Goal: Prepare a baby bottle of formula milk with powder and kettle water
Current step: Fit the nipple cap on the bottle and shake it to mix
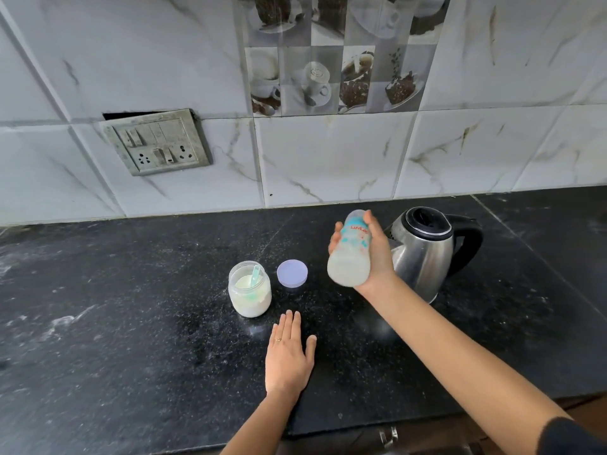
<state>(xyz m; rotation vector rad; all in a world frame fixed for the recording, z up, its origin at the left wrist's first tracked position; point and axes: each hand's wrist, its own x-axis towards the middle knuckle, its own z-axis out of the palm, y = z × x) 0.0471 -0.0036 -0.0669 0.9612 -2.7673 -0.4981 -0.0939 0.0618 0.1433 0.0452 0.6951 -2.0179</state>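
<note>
Black counter [131, 323] under flat, straight-fingered left hand [287, 356]; right hand's [377, 257] fingers [334, 239] grip bottle [351, 254].

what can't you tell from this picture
Head view only.
The baby bottle: its far end is blurred and tilted away, so the teat or cap is unclear; the right hand covers one side.
The kettle: its closed lid and steel wall hide any water; bottle and hand partly cover its spout.
The scoop in the powder jar: its lower end is sunk in powder.
</note>
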